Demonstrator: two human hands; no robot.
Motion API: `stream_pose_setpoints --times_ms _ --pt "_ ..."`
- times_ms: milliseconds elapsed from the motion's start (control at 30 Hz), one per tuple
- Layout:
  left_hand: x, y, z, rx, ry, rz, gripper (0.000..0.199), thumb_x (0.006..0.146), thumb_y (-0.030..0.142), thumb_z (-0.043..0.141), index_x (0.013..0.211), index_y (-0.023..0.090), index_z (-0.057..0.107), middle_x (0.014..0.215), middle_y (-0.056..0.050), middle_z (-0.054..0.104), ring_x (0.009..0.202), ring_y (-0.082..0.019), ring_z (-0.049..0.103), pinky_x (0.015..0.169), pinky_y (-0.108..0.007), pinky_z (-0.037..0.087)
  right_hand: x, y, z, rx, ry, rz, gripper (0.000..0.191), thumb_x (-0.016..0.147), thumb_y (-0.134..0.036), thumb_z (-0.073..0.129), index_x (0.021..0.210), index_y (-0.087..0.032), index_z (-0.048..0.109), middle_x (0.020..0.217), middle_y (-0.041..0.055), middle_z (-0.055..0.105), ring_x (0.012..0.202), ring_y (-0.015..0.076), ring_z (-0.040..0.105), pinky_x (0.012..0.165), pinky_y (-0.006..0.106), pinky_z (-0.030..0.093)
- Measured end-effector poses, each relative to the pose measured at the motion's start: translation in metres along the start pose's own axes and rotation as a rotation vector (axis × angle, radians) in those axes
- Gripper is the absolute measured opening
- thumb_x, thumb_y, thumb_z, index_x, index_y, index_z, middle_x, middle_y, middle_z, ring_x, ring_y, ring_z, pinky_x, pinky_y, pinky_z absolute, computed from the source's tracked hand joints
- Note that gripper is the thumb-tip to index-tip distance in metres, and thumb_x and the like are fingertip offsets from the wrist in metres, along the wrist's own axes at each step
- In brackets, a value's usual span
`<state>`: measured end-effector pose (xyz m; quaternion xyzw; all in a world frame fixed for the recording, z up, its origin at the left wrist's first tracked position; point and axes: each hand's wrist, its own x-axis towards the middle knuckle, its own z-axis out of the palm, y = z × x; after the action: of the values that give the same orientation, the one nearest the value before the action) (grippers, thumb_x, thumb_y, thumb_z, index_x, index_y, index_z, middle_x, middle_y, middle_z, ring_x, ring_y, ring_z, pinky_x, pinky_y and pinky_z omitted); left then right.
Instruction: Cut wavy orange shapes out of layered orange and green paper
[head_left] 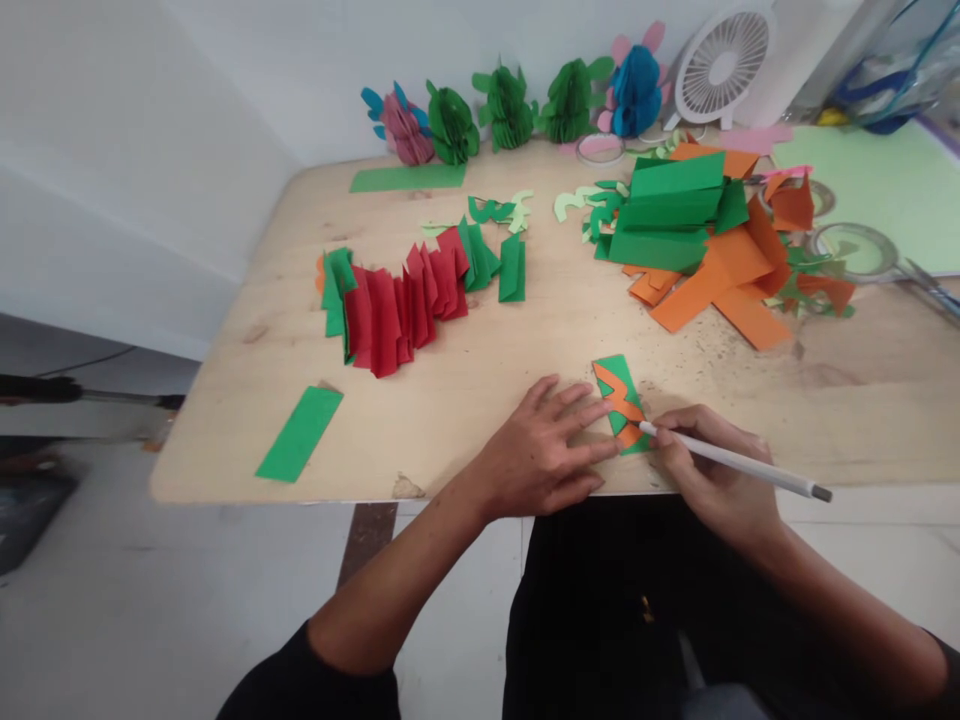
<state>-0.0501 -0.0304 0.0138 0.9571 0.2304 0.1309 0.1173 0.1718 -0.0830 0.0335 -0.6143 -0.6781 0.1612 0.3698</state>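
Note:
Near the table's front edge, a wavy orange paper cutout (624,404) lies on a small green paper rectangle (616,368). My left hand (551,447) rests flat from the left, fingers spread, its fingertips touching the cutout and the green paper. On the other side, my right hand (716,470) grips a white pen (739,461) with a dark end cap. The pen's tip is at the cutout's right edge. Farther up the table stand folded red paper strips (401,310) in a row, with folded green pieces (474,255) at the ends.
A loose green strip (300,434) lies at the front left. Green folded sheets (667,210) and orange paper pieces (731,265) are heaped at the right, with tape rolls (855,248) and scissors (930,285) beyond. Several paper figures (510,108) and a white fan (722,65) line the wall.

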Motion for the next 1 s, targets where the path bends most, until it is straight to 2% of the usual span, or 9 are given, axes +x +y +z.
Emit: stream_pose_setpoints --times_ms 167,400,667,833,1000 --pt "0.0002 0.0005 -0.0003 0.001 0.001 -0.005 0.035 0.092 0.046 0.051 0.122 0.031 0.062 0.147 -0.005 0.047 0.138 -0.032 0.035 0.113 -0.057 0.021 0.0006 -0.0017 0.0023 -0.013 0.008 -0.018 0.008 0.085 -0.026 0.060 0.079 -0.022 0.063 0.068 -0.0018 0.068 0.050 0.0098 0.056 0.048 0.023 0.043" --pt "0.0003 0.0006 -0.0013 0.005 -0.012 -0.008 0.036 0.093 0.045 0.050 0.124 0.032 0.061 0.147 -0.005 0.046 0.139 -0.032 0.034 0.113 -0.056 0.020 0.0001 -0.0016 0.0009 -0.035 0.001 -0.010 0.011 0.085 -0.027 0.059 0.078 -0.022 0.064 0.061 -0.0033 0.064 0.040 0.0075 0.046 0.041 0.022 0.038" --pt "-0.0001 -0.0002 -0.0004 0.004 -0.011 -0.006 0.036 0.093 0.045 0.051 0.124 0.031 0.061 0.148 -0.005 0.045 0.138 -0.033 0.035 0.113 -0.058 0.021 0.0000 -0.0012 0.0034 -0.046 0.018 0.012 0.010 0.085 -0.028 0.060 0.078 -0.022 0.064 0.062 -0.0024 0.066 0.042 0.0088 0.049 0.042 0.023 0.040" --pt "0.0005 0.0003 -0.0015 0.005 -0.009 -0.004 0.035 0.092 0.044 0.051 0.123 0.031 0.062 0.147 -0.005 0.046 0.138 -0.033 0.036 0.113 -0.058 0.022 0.0008 -0.0024 0.0029 0.016 0.022 0.037 0.011 0.085 -0.029 0.060 0.079 -0.022 0.065 0.067 -0.0008 0.069 0.050 0.0108 0.058 0.048 0.023 0.046" --pt "0.0007 0.0007 -0.0015 0.015 0.004 0.006 0.036 0.092 0.044 0.053 0.123 0.031 0.061 0.145 -0.007 0.049 0.138 -0.032 0.036 0.113 -0.056 0.023 -0.0008 0.0019 -0.0016 0.143 0.049 0.126 0.013 0.087 -0.031 0.060 0.085 -0.021 0.067 0.076 0.0024 0.073 0.069 0.0165 0.068 0.059 0.026 0.052"
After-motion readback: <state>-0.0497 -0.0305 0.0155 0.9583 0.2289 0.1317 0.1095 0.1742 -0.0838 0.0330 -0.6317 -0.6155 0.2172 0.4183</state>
